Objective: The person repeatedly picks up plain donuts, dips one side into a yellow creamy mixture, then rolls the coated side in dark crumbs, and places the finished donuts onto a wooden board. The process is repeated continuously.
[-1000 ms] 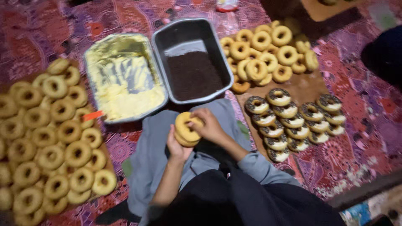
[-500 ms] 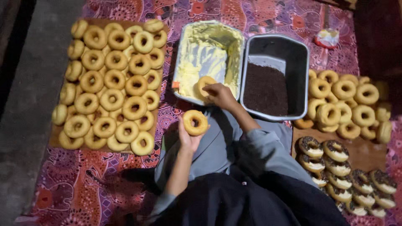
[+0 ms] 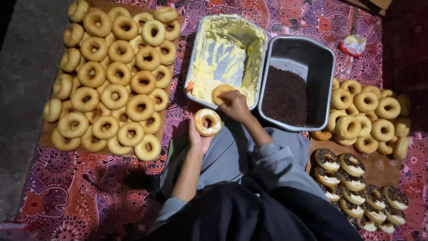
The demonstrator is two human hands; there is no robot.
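Gripping a doughnut half (image 3: 222, 93), right hand (image 3: 235, 105) presses it into the cream tray (image 3: 225, 58). Left hand (image 3: 199, 137) holds a cream-topped doughnut (image 3: 207, 122) just below, beside the sprinkle tray (image 3: 298, 82).

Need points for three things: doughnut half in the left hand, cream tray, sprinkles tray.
doughnut half (image 3: 207, 122), head view, on its cream-coated cut face, held in the left hand (image 3: 199, 139).
cream tray (image 3: 232, 21), head view, on its far rim.
sprinkles tray (image 3: 307, 56), head view, on the bare far inner wall.

Wearing grey-blue sleeves (image 3: 276, 156) pushed up the forearms, showing bare hands (image 3: 235, 105), dark garment (image 3: 249, 214) draping below.
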